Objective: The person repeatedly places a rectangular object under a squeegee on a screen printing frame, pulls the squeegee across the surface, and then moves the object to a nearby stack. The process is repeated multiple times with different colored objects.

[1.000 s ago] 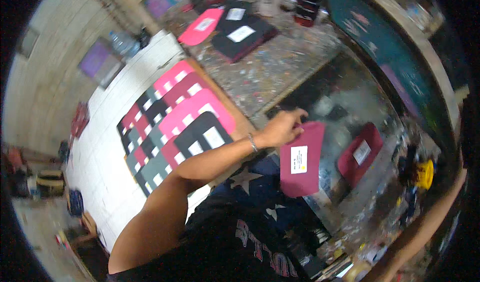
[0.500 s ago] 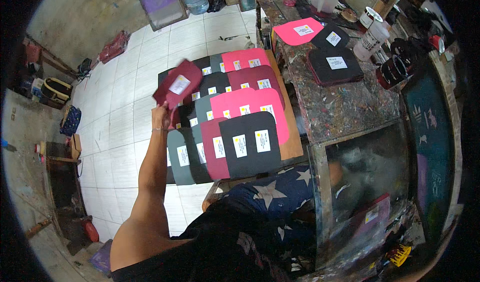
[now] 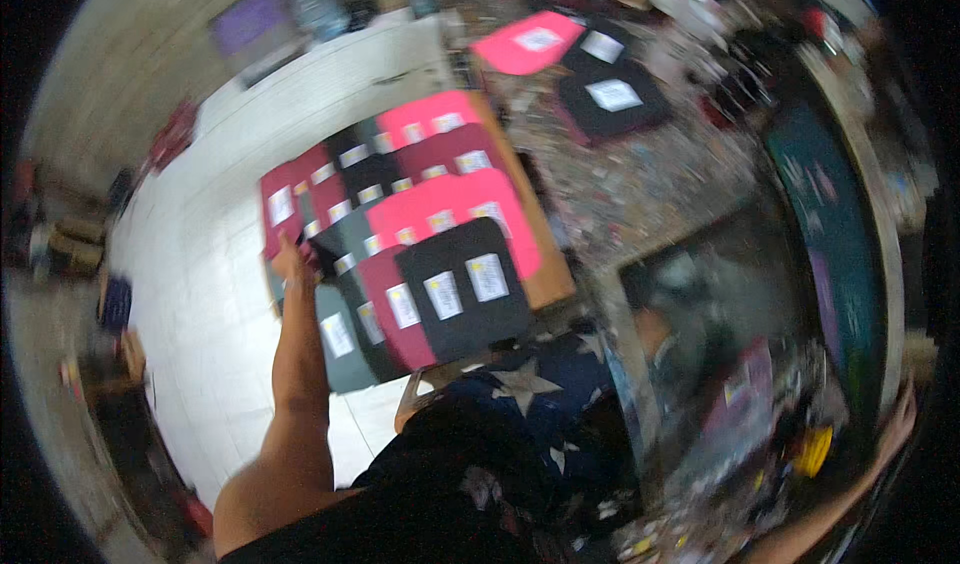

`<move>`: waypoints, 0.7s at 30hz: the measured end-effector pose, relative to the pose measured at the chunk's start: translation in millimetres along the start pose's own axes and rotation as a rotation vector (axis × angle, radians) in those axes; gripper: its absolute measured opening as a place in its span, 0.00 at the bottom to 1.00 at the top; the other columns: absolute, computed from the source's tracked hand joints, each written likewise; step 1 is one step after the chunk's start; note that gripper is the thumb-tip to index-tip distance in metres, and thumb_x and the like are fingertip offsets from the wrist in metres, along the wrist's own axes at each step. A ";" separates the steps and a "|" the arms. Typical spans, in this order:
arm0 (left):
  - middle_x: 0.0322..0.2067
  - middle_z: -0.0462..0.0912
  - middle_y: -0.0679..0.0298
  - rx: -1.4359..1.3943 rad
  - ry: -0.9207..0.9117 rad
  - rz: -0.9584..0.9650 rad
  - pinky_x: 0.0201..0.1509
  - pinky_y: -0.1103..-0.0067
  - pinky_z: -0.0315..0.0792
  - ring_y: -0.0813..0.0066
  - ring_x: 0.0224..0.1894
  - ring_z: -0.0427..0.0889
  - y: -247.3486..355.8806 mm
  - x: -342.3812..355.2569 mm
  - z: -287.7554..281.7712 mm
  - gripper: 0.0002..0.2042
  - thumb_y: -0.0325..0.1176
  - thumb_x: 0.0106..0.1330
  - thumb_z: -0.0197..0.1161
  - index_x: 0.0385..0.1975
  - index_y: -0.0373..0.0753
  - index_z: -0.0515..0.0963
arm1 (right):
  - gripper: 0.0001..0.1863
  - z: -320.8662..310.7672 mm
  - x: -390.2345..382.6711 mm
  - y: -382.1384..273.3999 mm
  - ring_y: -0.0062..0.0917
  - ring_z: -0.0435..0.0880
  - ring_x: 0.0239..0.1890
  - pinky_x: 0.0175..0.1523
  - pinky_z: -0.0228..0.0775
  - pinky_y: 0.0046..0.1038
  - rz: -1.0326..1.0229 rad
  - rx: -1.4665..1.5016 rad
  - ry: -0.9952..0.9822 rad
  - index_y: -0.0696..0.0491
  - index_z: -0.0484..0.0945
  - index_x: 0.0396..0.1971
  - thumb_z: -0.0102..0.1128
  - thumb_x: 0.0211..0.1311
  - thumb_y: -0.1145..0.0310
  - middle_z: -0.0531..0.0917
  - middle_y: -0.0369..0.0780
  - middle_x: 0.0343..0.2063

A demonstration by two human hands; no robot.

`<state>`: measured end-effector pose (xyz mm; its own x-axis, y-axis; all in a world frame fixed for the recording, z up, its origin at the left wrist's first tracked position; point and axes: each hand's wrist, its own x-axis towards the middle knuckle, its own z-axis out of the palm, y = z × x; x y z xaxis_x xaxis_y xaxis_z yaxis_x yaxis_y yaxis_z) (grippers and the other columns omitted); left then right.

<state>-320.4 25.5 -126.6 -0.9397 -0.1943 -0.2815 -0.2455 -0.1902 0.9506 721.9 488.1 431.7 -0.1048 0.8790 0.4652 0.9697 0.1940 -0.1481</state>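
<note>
Maroon sheet [image 3: 284, 178] | flat, pale rectangular label [image 3: 280, 207] | left fingers [image 3: 287, 249] touching its edge, right fingers [image 3: 904, 414] blurred; can't tell either grip

Floor tiles [image 3: 190, 284]: brightest area I get, washed pale at nine o'clock.
Sheet labels [image 3: 487, 277]: motion-smeared; I can't read print.
Glass panel [image 3: 740, 264]: dim, hazy sheen, three o'clock.
Shirt [image 3: 420, 504]: near-black, six o'clock.
Rim: fisheye-bent, black corners.
</note>
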 end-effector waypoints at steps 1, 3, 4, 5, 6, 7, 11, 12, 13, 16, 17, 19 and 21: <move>0.20 0.79 0.65 0.132 0.017 0.059 0.25 0.74 0.70 0.73 0.20 0.77 6.9 -25.9 1.5 0.23 0.51 0.70 0.68 0.20 0.39 0.76 | 0.29 17.3 -9.9 -48.6 0.40 0.74 0.69 0.73 0.62 0.38 0.055 0.116 0.032 0.53 0.73 0.70 0.45 0.80 0.50 0.77 0.48 0.66; 0.23 0.75 0.70 0.385 -0.260 0.246 0.28 0.79 0.65 0.81 0.24 0.70 -3.1 -96.5 30.1 0.18 0.44 0.73 0.66 0.24 0.39 0.78 | 0.29 25.3 -14.4 -110.0 0.34 0.79 0.62 0.68 0.66 0.35 0.096 0.021 0.095 0.56 0.78 0.65 0.51 0.78 0.49 0.82 0.48 0.60; 0.24 0.74 0.72 0.315 -0.411 0.270 0.28 0.80 0.63 0.83 0.25 0.69 -8.4 -145.2 58.1 0.14 0.40 0.75 0.64 0.28 0.38 0.79 | 0.30 30.1 -16.5 -136.7 0.32 0.83 0.57 0.65 0.69 0.34 0.086 0.111 0.106 0.58 0.80 0.62 0.55 0.76 0.48 0.85 0.48 0.56; 0.25 0.75 0.72 0.282 -0.597 0.206 0.30 0.81 0.63 0.84 0.27 0.70 5.0 -230.1 90.8 0.12 0.38 0.76 0.63 0.33 0.37 0.79 | 0.30 28.5 -21.2 -165.6 0.32 0.82 0.58 0.66 0.67 0.31 0.242 -0.069 0.142 0.58 0.81 0.61 0.52 0.76 0.47 0.85 0.49 0.55; 0.28 0.78 0.71 0.411 -0.845 0.405 0.34 0.81 0.67 0.82 0.30 0.72 14.3 -294.0 112.5 0.12 0.38 0.77 0.62 0.35 0.34 0.79 | 0.33 23.6 -18.0 -157.6 0.30 0.83 0.51 0.61 0.69 0.31 0.264 -0.050 0.122 0.58 0.83 0.59 0.53 0.73 0.43 0.87 0.47 0.49; 0.31 0.80 0.67 0.295 -1.054 0.478 0.41 0.80 0.71 0.80 0.35 0.75 14.4 -351.7 134.4 0.11 0.35 0.76 0.63 0.38 0.32 0.80 | 0.32 22.6 -15.0 -168.0 0.29 0.82 0.44 0.57 0.70 0.32 0.113 -0.029 0.135 0.58 0.85 0.54 0.53 0.73 0.42 0.87 0.48 0.42; 0.44 0.84 0.53 0.286 -1.845 1.036 0.58 0.64 0.71 0.52 0.49 0.80 46.4 -533.5 188.2 0.11 0.29 0.67 0.66 0.47 0.36 0.83 | 0.38 19.1 -20.4 -228.8 0.26 0.59 0.15 0.25 0.57 0.38 0.273 -0.070 0.153 0.63 0.67 0.13 0.58 0.70 0.42 0.63 0.40 0.10; 0.48 0.84 0.56 0.335 -1.998 1.105 0.61 0.65 0.69 0.54 0.54 0.79 38.9 -564.3 199.2 0.13 0.31 0.67 0.67 0.50 0.37 0.83 | 0.38 14.8 -20.7 -214.4 0.27 0.60 0.15 0.26 0.58 0.39 0.263 -0.092 0.125 0.63 0.67 0.14 0.58 0.70 0.42 0.64 0.42 0.11; 0.54 0.82 0.58 0.429 -2.146 1.125 0.64 0.63 0.67 0.56 0.59 0.76 31.7 -591.2 207.4 0.15 0.34 0.68 0.66 0.52 0.37 0.82 | 0.38 12.3 -21.7 -205.0 0.30 0.63 0.16 0.28 0.60 0.40 0.228 -0.087 0.131 0.64 0.69 0.15 0.58 0.70 0.42 0.66 0.44 0.11; 0.63 0.78 0.59 0.457 -2.218 1.384 0.70 0.62 0.64 0.55 0.66 0.72 7.9 -614.2 232.0 0.20 0.38 0.70 0.64 0.59 0.40 0.80 | 0.37 28.8 -9.1 -206.7 0.39 0.75 0.20 0.35 0.69 0.44 0.088 0.028 0.150 0.69 0.75 0.22 0.56 0.69 0.43 0.75 0.52 0.14; 0.65 0.76 0.59 0.382 -2.309 1.391 0.72 0.61 0.62 0.54 0.69 0.70 -2.9 -645.1 234.7 0.22 0.39 0.70 0.64 0.62 0.40 0.78 | 0.36 5.9 -22.1 -200.1 0.42 0.76 0.21 0.35 0.70 0.44 0.116 -0.014 0.157 0.69 0.76 0.22 0.56 0.68 0.43 0.76 0.54 0.15; 0.70 0.72 0.58 0.395 -2.360 1.444 0.77 0.59 0.56 0.53 0.74 0.65 -14.7 -660.7 242.6 0.24 0.40 0.71 0.63 0.66 0.40 0.76 | 0.37 8.6 -19.5 -194.8 0.48 0.81 0.24 0.38 0.72 0.46 0.083 0.023 0.174 0.70 0.78 0.24 0.56 0.67 0.42 0.79 0.57 0.18; 0.73 0.69 0.59 0.427 -2.355 1.494 0.79 0.59 0.53 0.53 0.76 0.62 -24.9 -665.6 248.4 0.27 0.43 0.71 0.62 0.69 0.43 0.74 | 0.37 10.7 -14.2 -192.3 0.51 0.82 0.25 0.39 0.73 0.47 0.096 -0.002 0.165 0.70 0.78 0.24 0.56 0.67 0.42 0.80 0.59 0.20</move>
<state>252.0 398.7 69.6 0.7699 0.5938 0.2339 0.4814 -0.7810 0.3980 534.6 443.0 444.2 0.0252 0.8099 0.5860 0.9740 0.1122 -0.1970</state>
